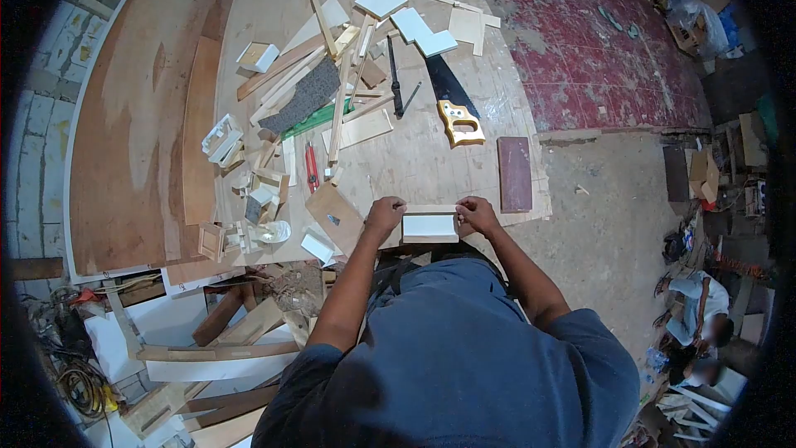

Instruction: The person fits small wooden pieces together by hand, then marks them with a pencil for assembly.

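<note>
A small white-faced wooden board (429, 226) lies at the near edge of the plywood workbench (414, 158). My left hand (385, 216) grips its left end and my right hand (478, 214) grips its right end. Both hands have fingers curled on the board's top edge. A thin wooden strip runs along the board's far side between my hands. A dark red-brown panel (514, 174) lies just right of my right hand.
A handsaw (452, 104) with a yellow handle lies mid-bench. Wood offcuts (332, 75), white tiles (414, 25), red pliers (312, 168) and small blocks clutter the left. Scrap boards (224, 340) pile on the floor at left. A person (696, 323) sits at lower right.
</note>
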Action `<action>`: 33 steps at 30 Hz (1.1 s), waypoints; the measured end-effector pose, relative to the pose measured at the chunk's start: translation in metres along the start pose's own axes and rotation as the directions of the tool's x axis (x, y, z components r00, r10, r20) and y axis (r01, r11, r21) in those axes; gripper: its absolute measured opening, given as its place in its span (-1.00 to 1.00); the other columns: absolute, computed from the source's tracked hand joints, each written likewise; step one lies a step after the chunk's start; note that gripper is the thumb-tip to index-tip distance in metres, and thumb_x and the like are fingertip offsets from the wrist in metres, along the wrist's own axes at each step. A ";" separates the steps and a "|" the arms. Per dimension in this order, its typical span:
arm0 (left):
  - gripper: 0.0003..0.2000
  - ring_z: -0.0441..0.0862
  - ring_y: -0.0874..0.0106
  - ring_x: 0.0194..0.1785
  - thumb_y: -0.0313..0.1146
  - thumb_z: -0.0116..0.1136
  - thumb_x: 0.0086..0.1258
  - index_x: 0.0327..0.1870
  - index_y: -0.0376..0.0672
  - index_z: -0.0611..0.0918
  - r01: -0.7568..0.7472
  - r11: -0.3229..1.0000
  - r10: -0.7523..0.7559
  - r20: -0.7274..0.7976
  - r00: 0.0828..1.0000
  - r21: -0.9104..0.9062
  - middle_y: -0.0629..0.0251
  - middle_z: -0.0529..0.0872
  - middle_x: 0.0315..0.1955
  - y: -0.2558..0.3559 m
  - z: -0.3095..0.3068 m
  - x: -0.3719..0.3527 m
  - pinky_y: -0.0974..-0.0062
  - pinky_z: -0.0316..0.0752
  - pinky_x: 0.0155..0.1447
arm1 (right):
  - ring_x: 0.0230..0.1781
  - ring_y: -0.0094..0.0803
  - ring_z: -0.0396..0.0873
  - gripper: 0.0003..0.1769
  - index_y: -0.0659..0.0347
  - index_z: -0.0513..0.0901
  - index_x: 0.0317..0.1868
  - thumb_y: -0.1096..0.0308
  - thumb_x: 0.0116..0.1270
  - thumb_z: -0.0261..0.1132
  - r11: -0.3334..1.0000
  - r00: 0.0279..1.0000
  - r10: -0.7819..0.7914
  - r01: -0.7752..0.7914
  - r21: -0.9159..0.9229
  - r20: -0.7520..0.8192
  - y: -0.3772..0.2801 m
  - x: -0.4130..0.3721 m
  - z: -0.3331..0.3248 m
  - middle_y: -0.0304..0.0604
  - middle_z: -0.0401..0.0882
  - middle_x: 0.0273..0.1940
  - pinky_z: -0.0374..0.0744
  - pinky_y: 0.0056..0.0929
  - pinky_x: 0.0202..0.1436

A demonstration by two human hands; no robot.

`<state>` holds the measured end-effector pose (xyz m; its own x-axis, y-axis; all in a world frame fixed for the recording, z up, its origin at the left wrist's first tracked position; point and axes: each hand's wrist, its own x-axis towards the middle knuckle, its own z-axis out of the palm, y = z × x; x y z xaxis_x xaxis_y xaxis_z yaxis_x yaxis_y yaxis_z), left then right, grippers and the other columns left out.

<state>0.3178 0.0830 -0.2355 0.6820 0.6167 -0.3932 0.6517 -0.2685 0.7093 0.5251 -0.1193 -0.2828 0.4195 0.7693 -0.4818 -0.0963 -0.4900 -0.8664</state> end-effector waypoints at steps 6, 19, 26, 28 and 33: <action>-0.66 0.74 0.12 -0.16 -0.17 0.33 0.22 -0.17 -0.30 0.72 -0.008 1.000 0.008 -0.011 1.000 0.013 -0.03 0.76 -0.27 0.009 0.001 -0.004 0.29 0.59 -0.02 | -0.42 -0.45 0.66 -0.67 0.34 0.69 -0.17 0.19 0.29 0.39 0.994 0.998 0.024 -0.029 -0.104 -0.051 -0.016 -0.002 0.001 -0.09 0.71 -0.39 0.61 -0.45 -0.28; -0.31 0.65 -0.01 -0.03 0.21 0.43 0.01 -0.18 -0.39 0.66 0.072 0.938 -0.087 0.030 0.996 0.338 -0.17 0.69 -0.17 0.042 0.005 0.002 0.12 0.55 0.06 | -0.15 0.00 0.70 -0.26 0.36 0.55 -0.15 -0.18 0.00 0.53 0.782 0.996 0.063 -0.089 -0.617 -0.063 -0.071 0.010 0.021 0.09 0.71 -0.26 0.63 -0.13 -0.05; -0.31 0.65 -0.01 0.00 0.21 0.44 0.01 -0.18 -0.36 0.66 0.088 0.935 -0.103 0.024 0.994 0.343 -0.13 0.69 -0.16 0.047 0.004 0.001 0.14 0.55 0.09 | -0.12 0.00 0.70 -0.20 0.37 0.51 -0.08 -0.20 -0.01 0.54 0.794 0.994 0.102 -0.097 -0.601 -0.025 -0.069 0.016 0.021 0.10 0.72 -0.23 0.63 -0.13 -0.02; -0.31 0.65 0.02 0.01 0.22 0.44 0.01 -0.15 -0.34 0.66 0.126 0.927 -0.140 0.015 0.990 0.354 -0.09 0.69 -0.12 0.049 0.005 0.001 0.15 0.55 0.10 | -0.16 -0.02 0.70 -0.24 0.32 0.54 -0.13 -0.20 -0.04 0.56 0.797 0.994 0.095 -0.105 -0.595 -0.048 -0.066 0.017 0.021 0.07 0.71 -0.25 0.63 -0.18 -0.06; -0.32 0.65 0.05 0.03 0.22 0.46 0.00 -0.13 -0.31 0.66 0.137 0.919 -0.160 0.033 0.987 0.369 -0.07 0.69 -0.10 0.044 0.009 0.006 0.16 0.55 0.10 | -0.15 0.00 0.70 -0.23 0.34 0.52 -0.11 -0.20 -0.02 0.55 0.801 0.994 0.093 -0.106 -0.590 -0.052 -0.065 0.015 0.022 0.08 0.71 -0.24 0.63 -0.15 -0.05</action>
<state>0.3537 0.0684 -0.2116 0.5797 0.6268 -0.5206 0.8147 -0.4354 0.3829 0.5179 -0.0666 -0.2367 0.4549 0.6979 -0.5531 0.4109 -0.7156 -0.5649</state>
